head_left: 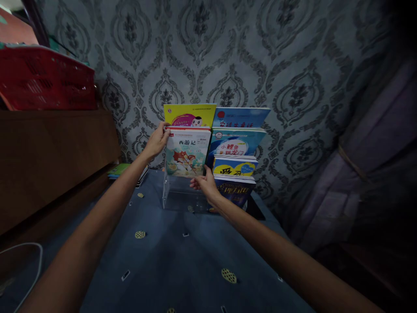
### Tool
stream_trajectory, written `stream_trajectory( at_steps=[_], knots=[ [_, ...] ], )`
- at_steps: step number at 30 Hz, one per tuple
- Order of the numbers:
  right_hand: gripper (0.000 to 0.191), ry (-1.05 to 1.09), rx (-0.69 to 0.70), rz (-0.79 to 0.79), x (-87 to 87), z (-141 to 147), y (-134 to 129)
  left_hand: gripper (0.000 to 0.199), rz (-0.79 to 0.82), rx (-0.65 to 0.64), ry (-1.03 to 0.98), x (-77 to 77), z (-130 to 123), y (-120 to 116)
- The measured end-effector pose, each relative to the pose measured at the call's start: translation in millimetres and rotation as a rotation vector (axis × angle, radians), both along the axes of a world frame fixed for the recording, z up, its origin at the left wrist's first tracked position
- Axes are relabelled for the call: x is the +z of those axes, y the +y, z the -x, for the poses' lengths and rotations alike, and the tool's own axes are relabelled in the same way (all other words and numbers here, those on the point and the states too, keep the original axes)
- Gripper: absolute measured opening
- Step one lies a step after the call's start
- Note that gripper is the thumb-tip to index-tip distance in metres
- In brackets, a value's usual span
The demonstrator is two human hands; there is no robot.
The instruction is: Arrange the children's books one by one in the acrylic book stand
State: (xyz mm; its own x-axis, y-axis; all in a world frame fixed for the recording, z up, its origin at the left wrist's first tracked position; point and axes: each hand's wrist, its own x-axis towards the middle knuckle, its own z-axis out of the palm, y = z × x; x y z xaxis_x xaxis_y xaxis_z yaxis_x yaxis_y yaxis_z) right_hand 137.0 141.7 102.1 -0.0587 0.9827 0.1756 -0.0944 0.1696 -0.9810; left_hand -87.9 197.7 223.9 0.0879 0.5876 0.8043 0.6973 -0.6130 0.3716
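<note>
A picture book (188, 152) with a light cover and red top edge stands upright in the left column of a clear tiered book stand (166, 193). My left hand (158, 140) grips its upper left edge. Around its lower right edge my right hand (206, 183) is closed, thumb up along the side. Behind it rises a yellow book (176, 112). The right column holds a blue book (241, 116) at the back, a teal book (239, 139), a blue and yellow book (220, 167) and a dark blue book (237, 191) in front.
More books (119, 169) lie in a stack to the left, beside a wooden cabinet (55, 156) bearing a red basket (48, 80). Patterned blue cloth (182, 265) covers the surface. A white cable (41, 256) curves at lower left; a tied curtain (352, 161) hangs right.
</note>
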Motion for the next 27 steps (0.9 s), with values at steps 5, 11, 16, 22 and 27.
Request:
stream_trajectory(
  at_steps=[5,11,16,22,27],
  knots=[
    [0.093,0.0,0.01,0.021,0.8,0,-2,0.028,0.032,-0.035,-0.047,-2.9,1,3],
    [0.094,0.028,0.005,0.077,4.4,2,-4,0.031,0.061,-0.069,-0.085,-6.7,3,8],
    [0.093,0.032,0.022,0.071,3.1,0,-9,0.034,0.051,-0.056,-0.071,-6.8,0,3],
    [0.088,0.035,0.084,0.047,-19.8,-3,-30,0.036,0.033,-0.034,-0.049,-7.1,-1,-5],
    [0.075,0.0,0.242,0.084,-68.4,-5,-55,0.045,0.029,-0.02,-0.018,-8.0,1,-7]
  ],
)
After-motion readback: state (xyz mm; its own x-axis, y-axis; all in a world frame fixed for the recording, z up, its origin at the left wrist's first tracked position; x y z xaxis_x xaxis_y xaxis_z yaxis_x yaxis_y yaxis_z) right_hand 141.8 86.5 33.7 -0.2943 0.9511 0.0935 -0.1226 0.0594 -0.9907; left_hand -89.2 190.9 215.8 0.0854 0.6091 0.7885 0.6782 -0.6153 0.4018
